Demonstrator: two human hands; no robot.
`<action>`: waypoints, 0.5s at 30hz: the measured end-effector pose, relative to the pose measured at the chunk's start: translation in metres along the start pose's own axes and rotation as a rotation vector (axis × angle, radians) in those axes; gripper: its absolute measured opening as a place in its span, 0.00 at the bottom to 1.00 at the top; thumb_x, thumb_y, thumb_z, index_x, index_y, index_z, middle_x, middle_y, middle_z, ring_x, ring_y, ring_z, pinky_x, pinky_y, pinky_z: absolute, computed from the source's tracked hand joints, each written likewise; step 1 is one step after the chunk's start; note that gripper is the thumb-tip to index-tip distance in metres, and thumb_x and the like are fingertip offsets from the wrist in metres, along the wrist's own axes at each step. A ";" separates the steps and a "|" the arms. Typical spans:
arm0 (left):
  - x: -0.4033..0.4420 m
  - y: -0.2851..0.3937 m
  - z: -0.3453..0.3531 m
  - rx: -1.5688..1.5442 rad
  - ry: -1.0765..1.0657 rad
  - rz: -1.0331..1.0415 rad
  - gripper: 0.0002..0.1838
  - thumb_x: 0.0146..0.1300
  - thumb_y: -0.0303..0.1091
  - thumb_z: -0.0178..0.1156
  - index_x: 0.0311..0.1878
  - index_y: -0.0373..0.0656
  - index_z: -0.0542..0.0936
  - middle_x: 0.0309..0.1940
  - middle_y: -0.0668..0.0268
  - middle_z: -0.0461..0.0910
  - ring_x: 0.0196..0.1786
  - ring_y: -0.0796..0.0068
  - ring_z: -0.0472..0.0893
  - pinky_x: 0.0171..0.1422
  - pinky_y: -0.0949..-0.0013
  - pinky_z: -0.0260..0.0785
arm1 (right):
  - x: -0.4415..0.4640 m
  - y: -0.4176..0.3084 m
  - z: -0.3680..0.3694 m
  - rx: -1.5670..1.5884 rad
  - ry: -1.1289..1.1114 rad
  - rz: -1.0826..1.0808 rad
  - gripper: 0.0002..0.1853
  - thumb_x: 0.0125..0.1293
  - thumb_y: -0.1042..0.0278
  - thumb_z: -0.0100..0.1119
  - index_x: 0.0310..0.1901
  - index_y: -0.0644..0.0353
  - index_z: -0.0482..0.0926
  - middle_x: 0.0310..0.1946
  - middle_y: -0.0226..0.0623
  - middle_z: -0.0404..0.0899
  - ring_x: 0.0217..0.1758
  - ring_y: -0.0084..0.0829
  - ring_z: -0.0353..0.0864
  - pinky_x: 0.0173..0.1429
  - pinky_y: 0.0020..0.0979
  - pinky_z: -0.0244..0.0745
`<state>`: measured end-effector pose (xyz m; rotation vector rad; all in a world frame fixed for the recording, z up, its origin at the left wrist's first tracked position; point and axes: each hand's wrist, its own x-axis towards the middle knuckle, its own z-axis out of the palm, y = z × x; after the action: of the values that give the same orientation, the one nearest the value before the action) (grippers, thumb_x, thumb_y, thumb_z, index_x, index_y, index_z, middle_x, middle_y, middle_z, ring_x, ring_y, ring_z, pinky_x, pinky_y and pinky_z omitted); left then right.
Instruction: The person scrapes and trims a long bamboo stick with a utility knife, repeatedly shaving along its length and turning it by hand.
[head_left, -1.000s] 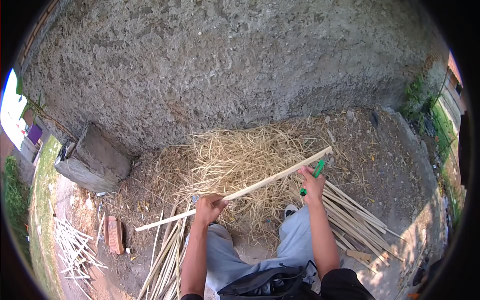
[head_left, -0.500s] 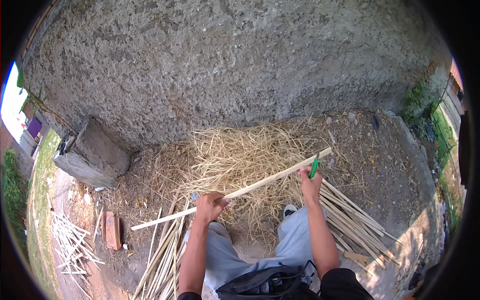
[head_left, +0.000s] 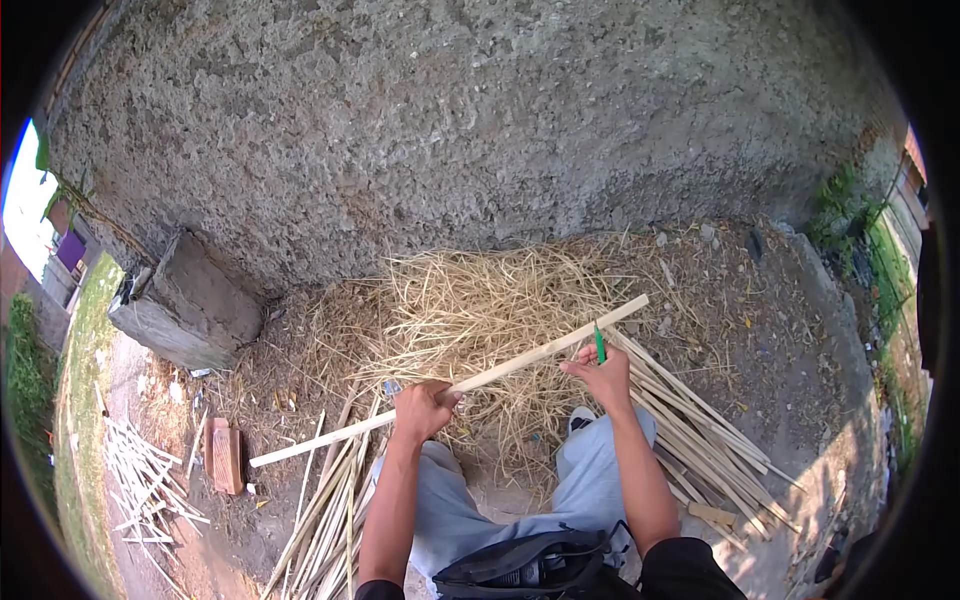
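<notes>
A long pale bamboo strip [head_left: 500,370] lies slantwise across my lap area, its right end higher in the view. My left hand [head_left: 422,410] is wrapped round it left of the middle. Close under the right part of the strip, my right hand [head_left: 603,378] holds a slim green-handled knife [head_left: 600,345], pointing up; its blade is hard to make out. Some fingers of this hand are stretched along the strip, and whether they touch it I cannot tell. A heap of thin shavings [head_left: 480,300] lies on the ground beyond both hands.
Long strips lie in bundles left [head_left: 325,510] and right [head_left: 690,430] of my legs. Shorter white sticks [head_left: 145,480] and a reddish brick [head_left: 226,460] are farther left. A concrete block [head_left: 190,305] stands against the rough wall [head_left: 480,130].
The bamboo strip has shifted slightly left and down. My right hand has moved left along it and turned, with the green-handled knife now more upright. My left hand stays nearly in place.
</notes>
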<state>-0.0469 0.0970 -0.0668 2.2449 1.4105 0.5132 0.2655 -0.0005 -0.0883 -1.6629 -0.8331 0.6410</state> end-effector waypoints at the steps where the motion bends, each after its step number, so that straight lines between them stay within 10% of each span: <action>1: 0.000 0.002 0.000 0.001 -0.001 -0.002 0.14 0.56 0.47 0.71 0.38 0.49 0.89 0.26 0.62 0.86 0.31 0.59 0.85 0.40 0.58 0.75 | -0.001 0.000 0.002 -0.030 0.051 -0.097 0.13 0.50 0.70 0.81 0.30 0.63 0.84 0.27 0.31 0.83 0.28 0.19 0.79 0.36 0.24 0.75; 8: 0.001 -0.005 0.008 -0.028 0.046 0.118 0.18 0.54 0.52 0.73 0.39 0.48 0.89 0.31 0.67 0.85 0.33 0.62 0.86 0.39 0.59 0.75 | -0.012 -0.017 0.008 -0.303 0.069 -0.343 0.21 0.46 0.69 0.81 0.42 0.66 0.85 0.38 0.41 0.86 0.40 0.34 0.87 0.47 0.30 0.80; 15: 0.000 0.006 0.006 -0.095 -0.015 0.177 0.18 0.49 0.46 0.78 0.40 0.46 0.89 0.36 0.68 0.86 0.36 0.62 0.86 0.42 0.61 0.77 | -0.020 -0.014 0.022 -0.381 -0.092 -0.606 0.21 0.48 0.66 0.79 0.46 0.56 0.86 0.47 0.29 0.86 0.44 0.38 0.87 0.46 0.35 0.83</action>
<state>-0.0389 0.0938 -0.0685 2.3032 1.1609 0.6065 0.2335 -0.0020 -0.0804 -1.5937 -1.5173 0.1372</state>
